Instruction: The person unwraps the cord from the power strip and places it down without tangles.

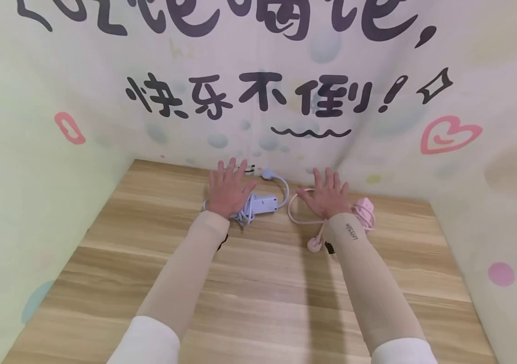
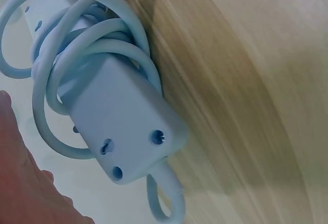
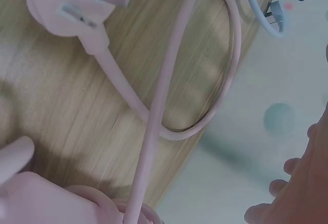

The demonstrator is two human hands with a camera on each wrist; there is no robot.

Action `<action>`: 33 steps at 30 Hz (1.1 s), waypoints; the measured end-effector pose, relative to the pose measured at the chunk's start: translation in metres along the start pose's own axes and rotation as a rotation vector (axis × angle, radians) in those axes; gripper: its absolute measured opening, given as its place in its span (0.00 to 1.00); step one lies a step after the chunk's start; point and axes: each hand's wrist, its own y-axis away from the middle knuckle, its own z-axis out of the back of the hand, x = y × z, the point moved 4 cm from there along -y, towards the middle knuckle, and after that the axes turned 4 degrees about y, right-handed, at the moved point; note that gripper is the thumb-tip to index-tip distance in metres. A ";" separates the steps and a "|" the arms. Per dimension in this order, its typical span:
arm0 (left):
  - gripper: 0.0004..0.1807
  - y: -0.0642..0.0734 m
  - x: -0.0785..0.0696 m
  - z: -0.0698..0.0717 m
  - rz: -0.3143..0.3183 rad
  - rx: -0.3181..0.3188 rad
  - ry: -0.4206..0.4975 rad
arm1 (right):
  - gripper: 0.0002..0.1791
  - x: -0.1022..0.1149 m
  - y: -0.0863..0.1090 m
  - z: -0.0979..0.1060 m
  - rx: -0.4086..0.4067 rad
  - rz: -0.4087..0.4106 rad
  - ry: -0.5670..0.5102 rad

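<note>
A blue power strip [image 1: 265, 203] with its cord wound round it lies near the back of the table; in the left wrist view the strip [image 2: 120, 116] shows its sockets and loops of cord [image 2: 97, 34]. My left hand [image 1: 229, 189] is spread above its left part, fingers straight toward the back. On the right lies a pink power strip [image 1: 365, 210], partly behind my right sleeve. Its pink plug [image 1: 315, 244] and a loop of pink cord [image 3: 164, 90] lie to its left. My right hand [image 1: 328, 194] is spread beside the loop, holding nothing. Contact under either hand cannot be made out.
The wood-grain table [image 1: 267, 303] runs up to a printed cloth backdrop [image 1: 258, 141] with dark lettering. Cloth also hangs on the left and right sides. The blue plug [image 1: 267, 174] lies by the back edge, between the hands.
</note>
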 end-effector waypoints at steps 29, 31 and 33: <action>0.42 0.016 0.028 -0.004 0.011 -0.037 0.076 | 0.40 0.043 -0.006 -0.007 -0.080 0.286 -0.115; 0.41 0.017 0.029 -0.002 0.007 -0.041 0.075 | 0.39 0.046 -0.006 -0.008 -0.090 0.306 -0.129; 0.40 0.019 0.032 0.000 0.001 -0.051 0.086 | 0.37 0.050 -0.007 -0.009 -0.100 0.326 -0.137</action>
